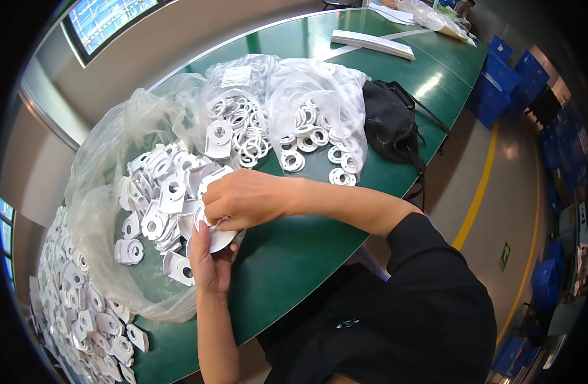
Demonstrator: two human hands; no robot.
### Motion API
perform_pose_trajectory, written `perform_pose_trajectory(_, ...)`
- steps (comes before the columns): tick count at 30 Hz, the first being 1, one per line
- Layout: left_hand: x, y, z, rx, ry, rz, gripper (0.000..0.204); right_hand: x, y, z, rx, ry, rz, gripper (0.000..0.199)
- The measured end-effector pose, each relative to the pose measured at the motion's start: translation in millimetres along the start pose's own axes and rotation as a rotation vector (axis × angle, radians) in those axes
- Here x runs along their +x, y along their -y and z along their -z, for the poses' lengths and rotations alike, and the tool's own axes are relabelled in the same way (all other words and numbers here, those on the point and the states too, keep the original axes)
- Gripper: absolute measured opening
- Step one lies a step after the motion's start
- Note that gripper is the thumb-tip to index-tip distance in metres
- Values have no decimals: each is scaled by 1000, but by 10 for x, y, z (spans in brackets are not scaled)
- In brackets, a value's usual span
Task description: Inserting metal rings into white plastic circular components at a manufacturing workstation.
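My left hand is closed round the lower edge of a white plastic part, thumb on its face. Over the same part, my right hand bends its fingers down against it; whether a small piece sits in those fingertips is hidden. Just left of both hands lies a heap of white plastic brackets with round holes, spilling from an open clear plastic bag. Beyond the hands, thin white rings spill from one bag, and thicker white flanged rings from another bag.
A green table carries everything. More white brackets pile up at the left. A black bag rests near the table's right edge, with a long white strip farther back. Blue bins stand on the floor at the right.
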State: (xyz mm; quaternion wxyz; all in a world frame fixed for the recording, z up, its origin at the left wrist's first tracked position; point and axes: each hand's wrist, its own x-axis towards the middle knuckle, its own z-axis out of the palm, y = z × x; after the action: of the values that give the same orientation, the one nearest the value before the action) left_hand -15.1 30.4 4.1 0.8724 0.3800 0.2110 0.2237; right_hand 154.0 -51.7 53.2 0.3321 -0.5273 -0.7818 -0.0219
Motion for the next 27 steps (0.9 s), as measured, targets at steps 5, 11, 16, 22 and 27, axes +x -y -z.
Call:
perform_pose_trajectory(5,-20,-28,-29,102,-55,-15,32,-76,-117,-30,241,-126,-2,10)
perform_pose_trajectory(11,-9,-117,19,-102,-148,-137,32,-169,-478,-202,189,-479,-261,16)
perform_pose_trajectory(16,11,-132,-17,-35,-128,-176,31,-259,-467,-377,-98,-55,-153,25)
perform_pose_trajectory(22,-11,-106,42,39,-140,-196,32,-192,-400,-460,-23,-115,-253,26)
perform_pose_trajectory(27,47,-64,-5,-118,2,-171,33,-263,-449,-372,78,-304,-297,22)
